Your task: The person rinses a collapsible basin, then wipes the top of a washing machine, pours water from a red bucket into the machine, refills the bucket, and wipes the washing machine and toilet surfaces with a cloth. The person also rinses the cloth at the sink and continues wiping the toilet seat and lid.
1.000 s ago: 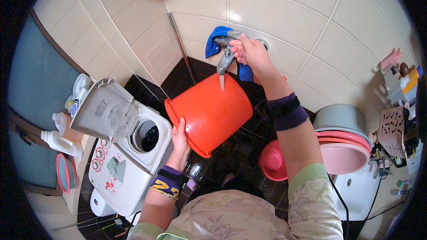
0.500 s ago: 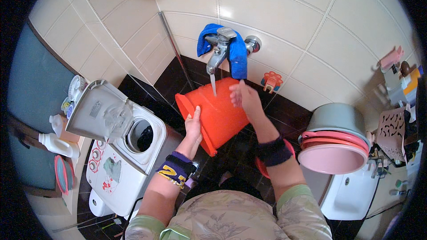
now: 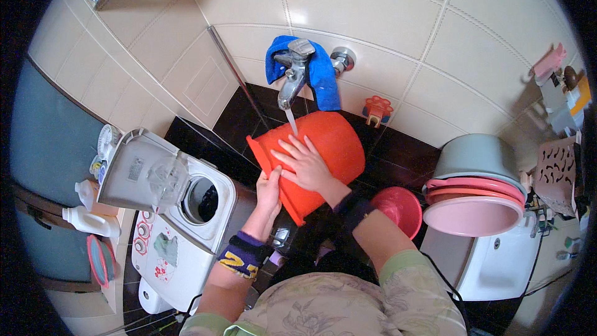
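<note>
Holding the bucket (image 3: pixel 339 146) below the tap (image 3: pixel 292 87), seemingly so water (image 3: pixel 290 122) hits it, our left hand (image 3: pixel 268 193) grips, right hand (image 3: pixel 311 170) spread flat

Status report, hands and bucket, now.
Left hand gripping orange-red bucket near its rim; right hand open against its side. Bucket tipped sideways, faucet water hitting its outside. Nothing blocking the water.

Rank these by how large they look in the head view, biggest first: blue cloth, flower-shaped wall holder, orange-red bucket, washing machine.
1. Washing machine
2. Orange-red bucket
3. Blue cloth
4. Flower-shaped wall holder
</note>
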A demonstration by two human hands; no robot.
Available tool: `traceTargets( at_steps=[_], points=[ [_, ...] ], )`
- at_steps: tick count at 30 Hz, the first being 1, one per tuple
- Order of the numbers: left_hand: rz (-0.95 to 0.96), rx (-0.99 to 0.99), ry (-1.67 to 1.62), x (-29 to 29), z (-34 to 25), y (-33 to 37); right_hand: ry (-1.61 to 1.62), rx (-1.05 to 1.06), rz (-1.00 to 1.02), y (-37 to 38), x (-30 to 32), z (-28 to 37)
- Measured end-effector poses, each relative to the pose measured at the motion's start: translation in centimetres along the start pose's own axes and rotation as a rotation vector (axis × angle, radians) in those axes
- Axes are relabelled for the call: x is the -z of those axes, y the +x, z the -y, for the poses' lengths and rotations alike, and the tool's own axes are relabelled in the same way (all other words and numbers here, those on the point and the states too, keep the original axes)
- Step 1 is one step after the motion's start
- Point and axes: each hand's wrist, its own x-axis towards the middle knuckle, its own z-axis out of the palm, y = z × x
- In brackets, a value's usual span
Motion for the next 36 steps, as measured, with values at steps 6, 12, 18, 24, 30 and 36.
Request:
traceTargets(
  at_steps=[6, 12, 18, 24, 30, 36],
  points=[
    [-0.002, -0.034, -0.072, 2.8, -2.7, -1.9, -0.174, -0.109, -0.02, 4.0, 1.1, -5.1],
    [-0.012, -0.036, -0.074, 5.3, -3.8, -1.9, 0.32, -0.703, -0.21, -0.8, -0.2, -10.6],
    [-0.057, -0.069, -0.144, 5.4, -2.1, -0.2, 0.484, -0.922, -0.278, -8.2, -4.1, -7.7],
    [-0.105, -0.088, -0.209, 4.1, -0.2, 0.1, 0.234, -0.661, -0.185, -4.1, 3.9, -4.7],
    [-0.105, -0.107, -0.197, 3.1, 0.7, -1.2, -0.116, 0.001, -0.597, 10.4, 15.8, -1.8],
    [-0.129, -0.099, -0.135, 3.8, 0.8, -3.3, -0.059, -0.094, -0.43, 12.4, 16.0, -1.7]
  ],
)
